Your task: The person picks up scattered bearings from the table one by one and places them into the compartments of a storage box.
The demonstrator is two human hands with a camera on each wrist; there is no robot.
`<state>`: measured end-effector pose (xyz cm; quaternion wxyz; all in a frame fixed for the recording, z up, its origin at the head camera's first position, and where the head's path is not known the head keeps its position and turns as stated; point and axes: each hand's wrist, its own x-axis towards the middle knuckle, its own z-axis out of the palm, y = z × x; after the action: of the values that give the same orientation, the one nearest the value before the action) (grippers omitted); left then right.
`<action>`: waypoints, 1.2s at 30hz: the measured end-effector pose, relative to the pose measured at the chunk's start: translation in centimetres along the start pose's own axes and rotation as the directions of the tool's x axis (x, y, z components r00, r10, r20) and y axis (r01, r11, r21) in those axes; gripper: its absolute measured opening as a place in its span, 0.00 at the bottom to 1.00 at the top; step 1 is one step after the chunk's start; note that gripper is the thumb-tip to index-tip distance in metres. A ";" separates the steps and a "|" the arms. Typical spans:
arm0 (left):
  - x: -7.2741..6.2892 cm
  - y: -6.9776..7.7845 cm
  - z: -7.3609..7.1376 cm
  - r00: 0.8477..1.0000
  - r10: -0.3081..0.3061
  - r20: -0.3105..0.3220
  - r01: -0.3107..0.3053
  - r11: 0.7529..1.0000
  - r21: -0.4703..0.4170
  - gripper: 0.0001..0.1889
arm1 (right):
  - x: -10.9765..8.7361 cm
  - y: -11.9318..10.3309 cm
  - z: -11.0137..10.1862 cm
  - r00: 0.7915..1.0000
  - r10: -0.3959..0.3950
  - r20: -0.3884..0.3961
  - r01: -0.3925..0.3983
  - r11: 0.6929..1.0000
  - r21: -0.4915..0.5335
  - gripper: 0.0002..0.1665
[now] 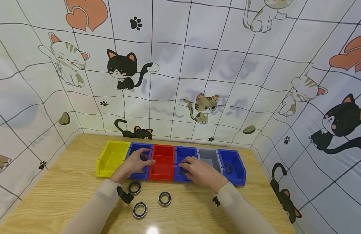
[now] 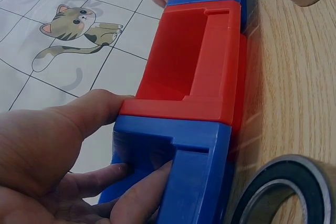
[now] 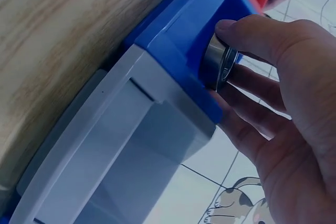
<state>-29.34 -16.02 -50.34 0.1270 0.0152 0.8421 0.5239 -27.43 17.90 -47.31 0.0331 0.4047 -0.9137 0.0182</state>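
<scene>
My right hand (image 1: 202, 170) pinches a ball bearing (image 3: 216, 59) between thumb and fingers. The metal ring is tilted on edge, inside the mouth of a blue bin (image 1: 184, 151) right of the red bin (image 1: 163, 162). My left hand (image 1: 135, 162) is at another blue bin (image 1: 139, 176), left of the red one. Its fingers reach into that bin, and the thumb lies at the edge shared with the red bin. Three more bearings lie on the table: one bearing (image 1: 140, 216) nearest me, a second bearing (image 1: 164, 204), and a third bearing (image 1: 134, 194) by the left wrist.
The bins stand side by side in a row at the table's back. A yellow bin (image 1: 111, 159) is at the left end, a grey bin (image 1: 209, 156) and a blue bin (image 1: 240, 172) at the right. That end bin holds a bearing (image 1: 228, 168). A cat-print sheet (image 1: 168, 65) hangs behind.
</scene>
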 end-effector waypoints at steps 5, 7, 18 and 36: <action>0.0 0.0 0.1 1.000 -0.002 -0.001 0.002 1.000 -0.002 0.43 | 1.2 0.8 0.5 1.000 0.000 0.017 0.001 1.000 -0.012 0.24; 0.0 0.1 0.1 1.000 -0.002 0.000 0.002 1.000 0.001 0.43 | 1.8 1.1 0.8 1.000 0.003 0.030 -0.002 1.000 -0.027 0.24; -0.2 0.3 0.0 1.000 0.003 -0.002 -0.003 1.000 0.010 0.43 | 3.7 1.6 1.6 0.996 0.029 0.085 -0.016 0.990 -0.139 0.20; -0.1 0.0 -0.1 1.000 0.009 0.005 -0.009 1.000 -0.001 0.44 | 4.5 1.7 2.8 0.992 0.077 0.103 -0.062 0.988 -0.144 0.20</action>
<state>-29.27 -16.11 -50.27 0.1268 0.0205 0.8415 0.5247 -31.85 15.51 -49.77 0.0113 0.3697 -0.9267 -0.0668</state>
